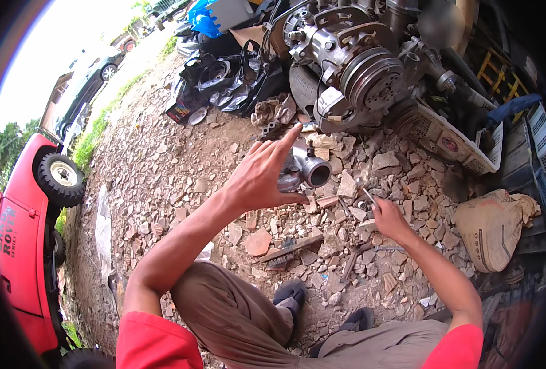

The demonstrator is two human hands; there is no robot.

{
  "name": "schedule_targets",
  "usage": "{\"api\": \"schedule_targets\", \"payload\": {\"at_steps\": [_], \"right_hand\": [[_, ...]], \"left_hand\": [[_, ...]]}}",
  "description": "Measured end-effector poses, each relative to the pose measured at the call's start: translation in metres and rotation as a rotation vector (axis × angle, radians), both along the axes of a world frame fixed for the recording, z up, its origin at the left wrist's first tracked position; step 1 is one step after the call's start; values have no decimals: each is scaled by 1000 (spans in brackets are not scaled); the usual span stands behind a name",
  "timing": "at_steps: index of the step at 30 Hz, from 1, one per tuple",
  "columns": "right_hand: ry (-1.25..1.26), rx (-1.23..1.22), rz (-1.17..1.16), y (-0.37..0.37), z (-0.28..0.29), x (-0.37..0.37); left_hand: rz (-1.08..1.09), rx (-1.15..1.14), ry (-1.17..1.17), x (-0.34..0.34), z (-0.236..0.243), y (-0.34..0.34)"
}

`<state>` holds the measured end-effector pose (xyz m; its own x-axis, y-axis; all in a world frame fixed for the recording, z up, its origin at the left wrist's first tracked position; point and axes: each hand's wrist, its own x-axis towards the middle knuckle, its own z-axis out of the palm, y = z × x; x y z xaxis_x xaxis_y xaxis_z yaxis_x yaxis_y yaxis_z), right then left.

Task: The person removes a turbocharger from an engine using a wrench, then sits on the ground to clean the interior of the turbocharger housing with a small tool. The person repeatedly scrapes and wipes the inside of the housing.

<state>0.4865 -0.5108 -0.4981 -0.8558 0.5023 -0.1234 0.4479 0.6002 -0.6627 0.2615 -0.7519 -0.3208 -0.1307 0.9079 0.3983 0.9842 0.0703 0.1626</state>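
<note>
My left hand is open, thumb and forefinger spread wide, just over a metal pipe fitting with a round bore facing right. The hand hides part of the fitting, so I cannot tell whether they touch. My right hand is closed on a thin metal tool, to the right of the fitting, above broken stone and tile rubble. A wire brush lies below them on the stones.
A large engine assembly and black bags are ahead. On the right stand a plastic crate and a sack. A red off-road vehicle is at the left, with parked cars farther back.
</note>
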Motion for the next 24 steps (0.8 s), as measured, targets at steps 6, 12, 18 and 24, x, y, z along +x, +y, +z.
{"api": "schedule_targets", "payload": {"at_steps": [6,12,18,24], "right_hand": [[-200,188,265,-6,125,1],[155,266,167,-45,218,26],[-277,791,171,-50,212,36],[-57,824,-13,-31,208,20]], "left_hand": [[45,-76,-59,1,-9,-5],[-61,1,112,12,-12,15],[-55,-19,154,11,-9,13],[-36,-50,177,12,-12,5]]}}
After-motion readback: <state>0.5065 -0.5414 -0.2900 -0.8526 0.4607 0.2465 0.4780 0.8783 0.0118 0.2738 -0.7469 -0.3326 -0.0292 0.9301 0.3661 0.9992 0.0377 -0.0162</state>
